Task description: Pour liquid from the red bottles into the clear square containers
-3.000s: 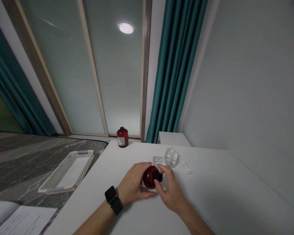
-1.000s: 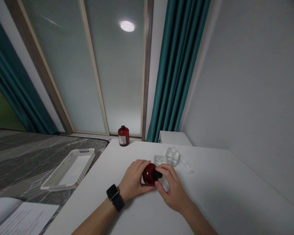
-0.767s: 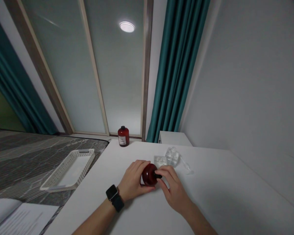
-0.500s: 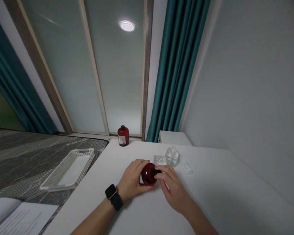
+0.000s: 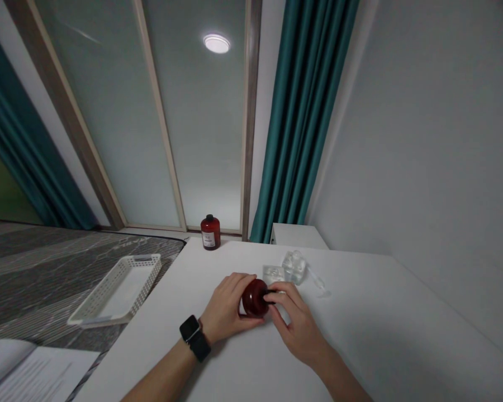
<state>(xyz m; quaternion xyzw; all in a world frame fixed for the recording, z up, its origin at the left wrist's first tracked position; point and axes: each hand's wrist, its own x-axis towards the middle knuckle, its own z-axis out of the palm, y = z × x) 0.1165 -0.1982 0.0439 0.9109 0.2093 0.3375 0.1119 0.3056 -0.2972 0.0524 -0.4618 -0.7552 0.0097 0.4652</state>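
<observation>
A dark red bottle (image 5: 255,298) lies tipped on its side above the white table (image 5: 251,363), its neck turned to the right. Around its body wraps my left hand (image 5: 230,304), with a black watch (image 5: 195,338) on the wrist. The fingers of my right hand (image 5: 293,321) pinch the black cap (image 5: 271,296) at the neck and partly hide it. Just beyond the hands lie clear, glass-like blocks (image 5: 294,268) and a small clear piece (image 5: 318,283) that I cannot identify.
Another red bottle (image 5: 210,233) with a white label and black cap stands upright at the table's far left corner. Lower on the left are a white perforated basket (image 5: 128,318) and an open book (image 5: 46,371). A white cabinet (image 5: 299,235) stands behind the table.
The fingers of my right hand have shifted slightly around the black cap. My left hand and the bottle stay in almost the same place.
</observation>
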